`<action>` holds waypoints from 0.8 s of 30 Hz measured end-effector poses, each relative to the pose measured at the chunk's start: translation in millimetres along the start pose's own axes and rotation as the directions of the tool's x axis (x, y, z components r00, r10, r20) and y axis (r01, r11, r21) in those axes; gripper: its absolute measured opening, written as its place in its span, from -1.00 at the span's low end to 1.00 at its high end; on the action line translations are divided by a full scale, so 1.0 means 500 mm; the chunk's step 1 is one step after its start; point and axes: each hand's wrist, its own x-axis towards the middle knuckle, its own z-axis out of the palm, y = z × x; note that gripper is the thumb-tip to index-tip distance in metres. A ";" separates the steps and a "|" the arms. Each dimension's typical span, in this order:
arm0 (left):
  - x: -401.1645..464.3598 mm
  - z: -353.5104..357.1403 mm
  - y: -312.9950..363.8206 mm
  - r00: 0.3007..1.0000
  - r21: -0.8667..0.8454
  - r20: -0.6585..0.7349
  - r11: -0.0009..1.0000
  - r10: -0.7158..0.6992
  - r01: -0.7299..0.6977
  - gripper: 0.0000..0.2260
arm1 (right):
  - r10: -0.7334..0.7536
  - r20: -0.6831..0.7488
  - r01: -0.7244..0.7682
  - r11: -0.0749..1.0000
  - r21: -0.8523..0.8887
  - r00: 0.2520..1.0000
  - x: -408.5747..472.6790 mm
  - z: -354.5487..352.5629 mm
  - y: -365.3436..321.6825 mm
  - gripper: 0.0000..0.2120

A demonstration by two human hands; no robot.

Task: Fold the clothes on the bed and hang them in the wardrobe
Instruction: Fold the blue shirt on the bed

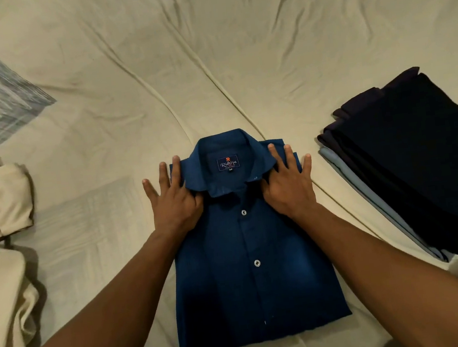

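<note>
While folded: smooth rectangular blue shirt

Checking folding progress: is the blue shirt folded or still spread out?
Folded: the blue shirt lies as a compact buttoned rectangle, collar up, no sleeves showing.

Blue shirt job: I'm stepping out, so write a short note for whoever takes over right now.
Left hand and right hand: both flat, fingers spread, pressing the shoulders of the blue shirt beside its collar.
Blue shirt: folded, buttoned, collar up, mid-bed.
Done: folded dark stack lies to the right.
Left: the cream garment, unfolded at left; then hang everything in the wardrobe, which is out of view.
</note>
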 end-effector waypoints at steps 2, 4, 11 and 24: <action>-0.007 -0.006 -0.001 0.999 -0.048 -0.004 0.997 -0.054 0.054 -0.42 | 0.011 -0.005 -0.010 1.000 0.018 1.000 -0.006 -0.006 0.002 -0.43; -0.039 -0.012 0.008 0.981 -0.168 -0.094 0.974 -0.172 0.155 -0.39 | 0.087 -0.031 -0.084 0.992 0.090 0.996 -0.031 -0.007 0.000 -0.40; -0.183 -0.021 0.058 0.877 -0.408 0.000 0.800 -0.481 0.439 -0.52 | 0.472 0.001 -0.444 0.828 0.342 0.881 -0.176 -0.028 -0.009 -0.40; -0.206 -0.073 0.076 0.901 -0.834 0.195 0.417 -0.388 0.361 -0.82 | 0.291 0.334 -0.438 0.468 0.768 0.896 -0.227 -0.075 0.052 -0.73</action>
